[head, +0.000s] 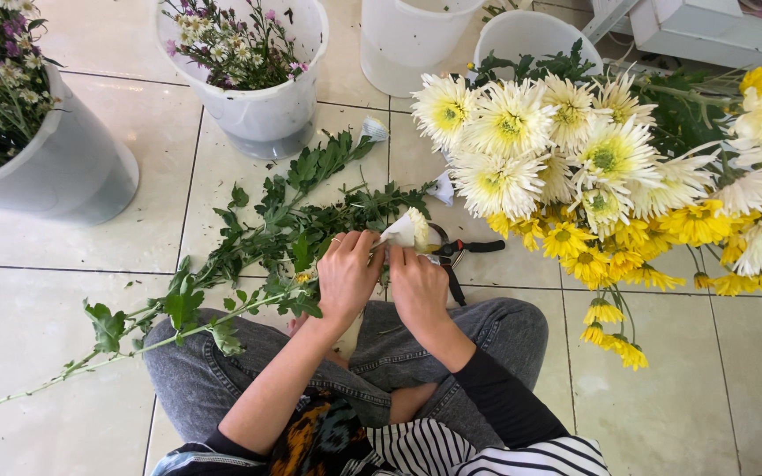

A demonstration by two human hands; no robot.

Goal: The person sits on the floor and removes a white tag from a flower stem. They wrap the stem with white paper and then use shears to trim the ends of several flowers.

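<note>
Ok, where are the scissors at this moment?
In the head view, the scissors lie on the tiled floor just beyond the right hand, beside the yellow flowers.

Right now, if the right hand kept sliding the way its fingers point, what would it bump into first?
The right hand points up and away from the person, so it would probably first push into the white flower head at its fingers, then the scissors beside it, though depth is hard to judge.
</note>
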